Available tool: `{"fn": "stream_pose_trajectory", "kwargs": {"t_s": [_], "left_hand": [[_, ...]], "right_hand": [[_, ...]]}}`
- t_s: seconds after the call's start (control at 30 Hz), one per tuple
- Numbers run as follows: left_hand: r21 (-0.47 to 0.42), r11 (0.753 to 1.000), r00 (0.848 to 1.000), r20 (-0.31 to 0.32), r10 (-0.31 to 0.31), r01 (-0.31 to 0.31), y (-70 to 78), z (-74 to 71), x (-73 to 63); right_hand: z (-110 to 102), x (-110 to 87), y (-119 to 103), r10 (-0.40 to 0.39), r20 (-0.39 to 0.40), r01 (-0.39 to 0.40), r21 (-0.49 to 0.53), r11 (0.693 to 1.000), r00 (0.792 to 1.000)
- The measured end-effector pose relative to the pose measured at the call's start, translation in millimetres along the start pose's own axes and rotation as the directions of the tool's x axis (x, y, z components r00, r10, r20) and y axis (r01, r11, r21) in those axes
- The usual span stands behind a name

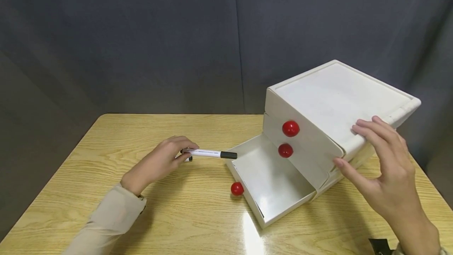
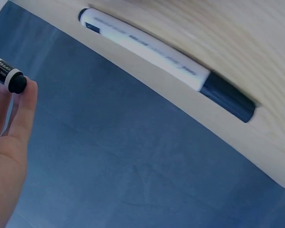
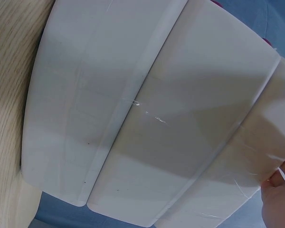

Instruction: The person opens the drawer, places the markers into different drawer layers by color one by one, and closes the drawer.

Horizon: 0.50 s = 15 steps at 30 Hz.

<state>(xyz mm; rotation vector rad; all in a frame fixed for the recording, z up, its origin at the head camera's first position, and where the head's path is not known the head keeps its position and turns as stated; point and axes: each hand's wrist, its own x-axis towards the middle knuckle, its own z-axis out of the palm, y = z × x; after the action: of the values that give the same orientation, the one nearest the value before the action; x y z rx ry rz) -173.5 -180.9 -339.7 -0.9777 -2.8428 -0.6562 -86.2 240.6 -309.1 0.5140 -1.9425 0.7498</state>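
My left hand (image 1: 169, 153) pinches a whiteboard marker (image 1: 209, 153) near one end; its black cap points right, toward the drawer. A second marker (image 2: 152, 50), white with a black cap, lies on the table, mostly hidden behind the left hand in the head view. To the right stands a white drawer cabinet (image 1: 339, 97) with red round knobs. Its bottom drawer (image 1: 272, 172) is pulled out, and the bare drawer floor shows. My right hand (image 1: 393, 164) rests on the cabinet's near right top edge, fingers spread on top and thumb lower at the front corner.
The upper two drawers are closed, each with a red knob (image 1: 291, 128). The lowest knob (image 1: 237, 189) juts out from the pulled-out drawer's front. Everything stands on a wood-grain table (image 1: 198, 223), with a dark curtain (image 1: 159, 50) behind its far edge.
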Motion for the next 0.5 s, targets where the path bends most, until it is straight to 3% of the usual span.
{"fn": "stream_pose_trajectory", "kwargs": {"t_s": [0.5], "left_hand": [[0.011,0.993,0.993,-0.002,0.119,-0.119,21.7,5.3,23.5]], "right_hand": [[0.4,1.9,-5.5,-0.003,-0.008,0.003,0.002,1.000,1.000]]}}
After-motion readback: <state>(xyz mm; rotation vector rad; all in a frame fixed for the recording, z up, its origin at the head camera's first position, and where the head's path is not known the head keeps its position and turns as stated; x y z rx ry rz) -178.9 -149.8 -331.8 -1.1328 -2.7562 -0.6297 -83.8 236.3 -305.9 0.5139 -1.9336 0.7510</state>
